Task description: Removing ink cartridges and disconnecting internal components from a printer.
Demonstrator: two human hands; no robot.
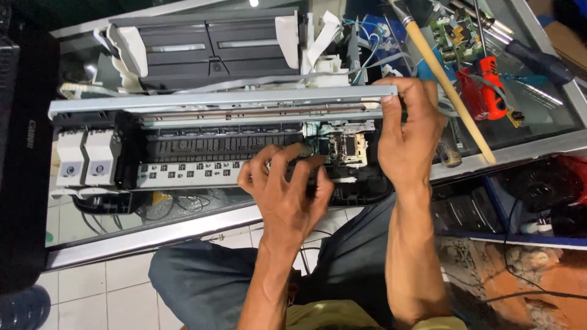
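Pale strip label (189, 174) with black squares along printer front; small white lettering (30, 134) on black casing, left edge

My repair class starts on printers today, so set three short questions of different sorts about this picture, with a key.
1. True or false: the right hand rests on the metal rail of the opened printer.
2. Which lies right of the printer? A wooden stick; B kettle; C hammer.
3. Fill in: the left hand's fingers touch the print ____.

Key: 1 true; 2 A; 3 carriage.
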